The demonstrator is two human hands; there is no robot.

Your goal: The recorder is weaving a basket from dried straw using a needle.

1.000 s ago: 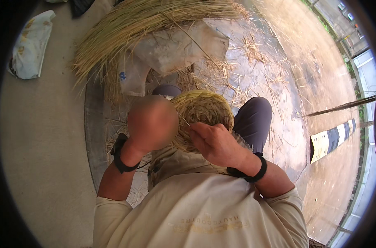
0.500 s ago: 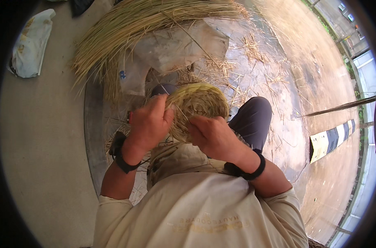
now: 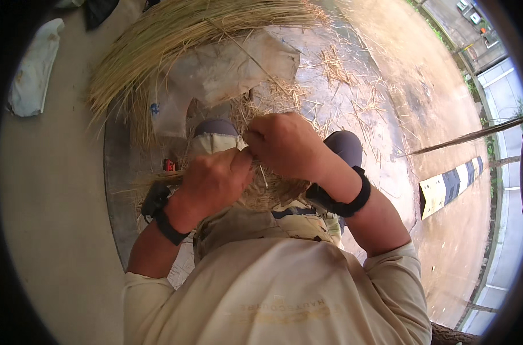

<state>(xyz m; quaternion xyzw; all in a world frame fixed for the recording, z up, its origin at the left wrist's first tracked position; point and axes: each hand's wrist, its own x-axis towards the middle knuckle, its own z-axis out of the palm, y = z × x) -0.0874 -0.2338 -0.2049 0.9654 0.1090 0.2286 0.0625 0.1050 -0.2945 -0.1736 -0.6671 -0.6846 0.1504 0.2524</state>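
Note:
My left hand (image 3: 216, 177) and my right hand (image 3: 289, 145) meet above my lap, both closed with fingers pinched together. Whatever is between the fingertips is too small or hidden to make out. Below them, a round coiled straw piece (image 3: 261, 196) rests at my lap, mostly covered by the hands; its woven surface shows only in part. A thin pale strand (image 3: 265, 177) shows just below the fingers. Loose straw ends (image 3: 158, 179) stick out to the left beside my left wrist.
A large bundle of long straw (image 3: 204, 29) lies at the far side, by a clear plastic sheet (image 3: 232, 63). Cut straw bits (image 3: 336, 69) litter the floor covering. A small red object (image 3: 169, 165) sits left of my knee. A white bag (image 3: 36, 69) lies far left, a striped barrier (image 3: 452, 187) right.
My right hand has moved up and left to meet my left hand, which has dropped slightly. The straw piece, earlier facing up in full view, is now lower and largely hidden.

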